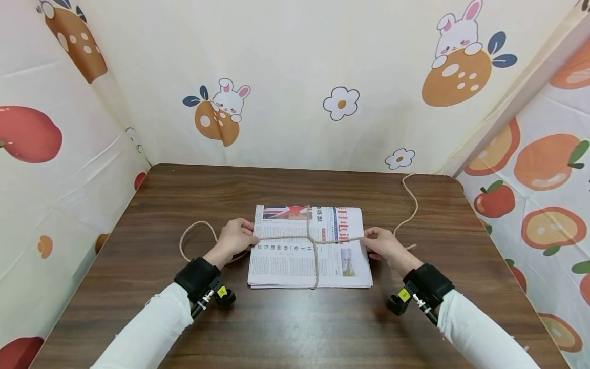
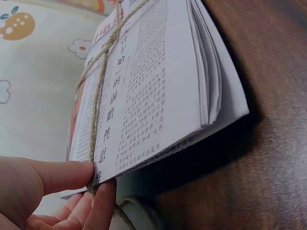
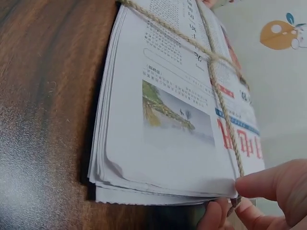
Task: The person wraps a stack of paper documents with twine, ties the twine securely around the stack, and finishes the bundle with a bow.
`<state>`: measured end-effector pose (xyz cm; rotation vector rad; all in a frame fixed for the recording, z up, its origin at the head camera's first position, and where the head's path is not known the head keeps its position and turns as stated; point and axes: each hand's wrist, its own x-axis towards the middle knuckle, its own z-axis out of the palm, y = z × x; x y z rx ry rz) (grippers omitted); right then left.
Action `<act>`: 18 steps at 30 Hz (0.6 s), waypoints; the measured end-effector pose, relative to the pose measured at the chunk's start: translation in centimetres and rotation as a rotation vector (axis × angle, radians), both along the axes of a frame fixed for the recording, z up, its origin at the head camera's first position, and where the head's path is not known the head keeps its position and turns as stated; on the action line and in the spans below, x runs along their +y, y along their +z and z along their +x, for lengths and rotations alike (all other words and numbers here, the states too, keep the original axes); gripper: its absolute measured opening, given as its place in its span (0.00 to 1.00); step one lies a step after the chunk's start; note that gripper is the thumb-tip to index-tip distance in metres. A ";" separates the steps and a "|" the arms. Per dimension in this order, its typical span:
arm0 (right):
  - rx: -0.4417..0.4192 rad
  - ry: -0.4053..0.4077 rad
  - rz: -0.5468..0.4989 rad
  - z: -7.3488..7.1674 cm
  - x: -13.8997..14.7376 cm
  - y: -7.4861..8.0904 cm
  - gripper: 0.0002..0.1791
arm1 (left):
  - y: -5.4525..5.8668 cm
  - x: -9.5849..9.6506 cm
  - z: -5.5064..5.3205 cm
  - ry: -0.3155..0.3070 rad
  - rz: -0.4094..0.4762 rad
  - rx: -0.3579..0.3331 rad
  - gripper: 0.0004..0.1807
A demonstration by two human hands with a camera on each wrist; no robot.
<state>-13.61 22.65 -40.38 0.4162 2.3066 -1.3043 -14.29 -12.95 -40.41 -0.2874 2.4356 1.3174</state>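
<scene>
A stack of folded newspapers (image 1: 283, 264) lies on the brown table, with a twine (image 1: 315, 261) running across it both ways and crossing near the middle. At the stack's left edge my left hand (image 1: 234, 238) pinches the twine between thumb and fingers; the left wrist view shows the thumb (image 2: 62, 175) on top at the edge. My right hand (image 1: 384, 245) pinches the twine at the opposite edge, its thumb (image 3: 268, 184) above and fingers below. Whether a knot sits at the crossing, I cannot tell.
One loose twine end (image 1: 183, 246) loops on the table left of the stack. Another length (image 1: 415, 205) curves back to the table's far edge at the right. Printed cloth (image 1: 286, 66) hangs behind the wooden table (image 1: 295, 328) and along both sides.
</scene>
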 end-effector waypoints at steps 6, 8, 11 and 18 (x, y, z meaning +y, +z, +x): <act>0.037 0.003 -0.058 -0.4 0.5 1.5 0.20 | 1.2 -0.1 0.0 -0.031 -0.061 0.163 0.17; 0.100 0.024 -0.051 -0.5 0.7 2.1 0.19 | 1.8 -0.1 0.1 -0.038 -0.077 0.245 0.16; 0.240 0.055 -0.039 -0.6 1.1 2.9 0.16 | 2.6 -0.1 0.2 -0.045 -0.089 0.367 0.16; 0.570 0.167 0.167 -0.8 2.1 4.2 0.10 | 4.0 0.0 0.3 -0.084 -0.086 0.602 0.20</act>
